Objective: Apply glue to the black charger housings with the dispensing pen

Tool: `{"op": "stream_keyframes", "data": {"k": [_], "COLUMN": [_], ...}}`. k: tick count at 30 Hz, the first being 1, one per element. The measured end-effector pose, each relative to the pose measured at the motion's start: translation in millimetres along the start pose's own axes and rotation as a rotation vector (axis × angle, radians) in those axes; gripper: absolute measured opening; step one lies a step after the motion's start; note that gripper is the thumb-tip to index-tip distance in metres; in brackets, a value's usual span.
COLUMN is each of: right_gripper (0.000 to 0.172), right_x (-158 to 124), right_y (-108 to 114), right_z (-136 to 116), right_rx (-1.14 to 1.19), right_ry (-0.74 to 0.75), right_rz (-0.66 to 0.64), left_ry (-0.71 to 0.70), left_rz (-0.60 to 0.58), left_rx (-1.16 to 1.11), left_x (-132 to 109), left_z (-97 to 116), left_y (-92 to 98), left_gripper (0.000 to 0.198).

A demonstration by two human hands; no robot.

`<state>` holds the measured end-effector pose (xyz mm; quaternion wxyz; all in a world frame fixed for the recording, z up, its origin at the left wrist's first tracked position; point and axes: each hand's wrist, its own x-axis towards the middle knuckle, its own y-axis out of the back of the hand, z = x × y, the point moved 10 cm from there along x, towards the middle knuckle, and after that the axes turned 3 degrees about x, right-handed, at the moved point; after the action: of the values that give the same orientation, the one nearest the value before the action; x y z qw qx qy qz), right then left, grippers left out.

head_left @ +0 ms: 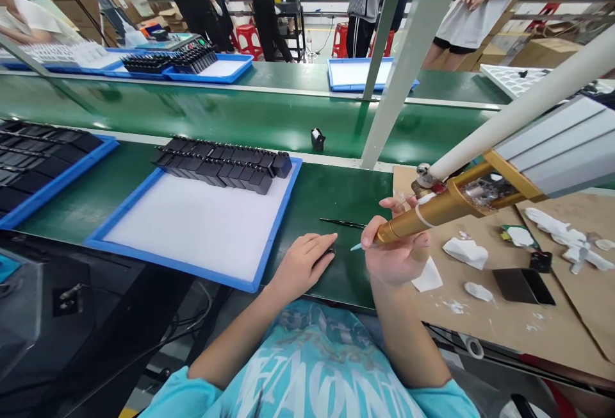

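Observation:
My right hand (396, 248) is wrapped round the gold barrel of a glue dispensing gun (435, 209), whose pale nozzle tip points left toward my left hand. A white tube (519, 110) rises from the gun to the upper right. My left hand (302, 264) rests on the green table (336, 190), fingers curled over a small black part (328, 252). Thin black tweezers (342, 223) lie on the table just beyond both hands.
A blue tray (192, 225) with a white liner holds rows of black parts (223, 165) along its far edge. Another blue tray (33, 168) of black parts lies left. Cardboard (504, 315) with glue scraps sits right. One black part (317, 139) rides the conveyor. People stand behind.

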<state>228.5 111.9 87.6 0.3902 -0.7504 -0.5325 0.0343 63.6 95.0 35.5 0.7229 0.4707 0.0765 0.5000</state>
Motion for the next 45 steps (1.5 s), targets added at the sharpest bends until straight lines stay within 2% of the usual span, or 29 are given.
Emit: {"op": "stream_keyframes", "data": {"k": [3, 5, 11, 13, 15, 16, 21, 23, 26, 29, 31, 34, 36, 37, 39, 42, 45], "right_gripper": [0.035, 0.034, 0.033, 0.032, 0.032, 0.033, 0.034, 0.033, 0.032, 0.035, 0.037, 0.036, 0.036, 0.036, 0.035, 0.036, 0.039], "right_x": [0, 0, 1, 1, 2, 2, 3, 4, 4, 4, 4, 5, 5, 5, 4, 4, 4], "right_y": [0, -1, 1, 2, 4, 5, 7, 8, 11, 13, 13, 15, 15, 14, 14, 15, 16], "right_z": [-1, -2, 0, -2, -3, -3, -2, -4, -5, -2, -1, -1, -1, -1, -2, -2, 0], "right_rx": [0.012, 0.026, 0.026, 0.044, 0.052, 0.049, 0.034, 0.039, 0.067, 0.104, 0.123, 0.127, 0.111, 0.101, 0.09, 0.092, 0.099], "right_ry": [0.014, 0.019, 0.008, 0.021, 0.029, 0.028, 0.008, 0.02, 0.029, 0.019, 0.023, 0.025, 0.02, 0.019, 0.026, 0.032, 0.025], "right_rz": [-0.011, -0.023, -0.014, -0.01, 0.007, 0.015, 0.002, 0.004, 0.004, -0.002, -0.014, -0.015, -0.009, -0.007, -0.004, -0.002, -0.017], "left_ry": [0.046, 0.07, 0.089, 0.122, 0.208, 0.281, 0.73, 0.805, 0.818, 0.78, 0.707, 0.511, 0.372, 0.317, 0.241, 0.211, 0.242], "left_rz": [0.071, 0.067, -0.19, -0.246, -0.242, -0.219, -0.088, -0.028, 0.056, 0.124, 0.158, 0.213, 0.225, 0.213, 0.146, 0.049, 0.061], "left_rx": [-0.09, -0.114, 0.224, 0.226, 0.069, -0.081, -1.079, -1.254, -1.306, -1.161, -0.903, -0.265, 0.196, 0.378, 0.612, 0.765, 0.822], "left_x": [2, 4, 4, 3, 2, 1, -18, -23, -26, -29, -27, -11, 7, 18, 39, 61, 73], "left_z": [-4, -6, -10, -15, -23, -29, -54, -57, -63, -71, -79, -86, -89, -93, -105, -126, -135], "left_y": [2.0, -1.0, -25.8, -28.5, -26.1, -24.4, -36.5, -35.8, -23.1, 1.2, 26.7, 76.9, 101.2, 106.8, 106.2, 95.6, 96.0], "left_gripper": [0.023, 0.017, 0.037, 0.038, 0.036, 0.036, 0.044, 0.047, 0.048, 0.046, 0.046, 0.045, 0.041, 0.038, 0.036, 0.034, 0.04]}}
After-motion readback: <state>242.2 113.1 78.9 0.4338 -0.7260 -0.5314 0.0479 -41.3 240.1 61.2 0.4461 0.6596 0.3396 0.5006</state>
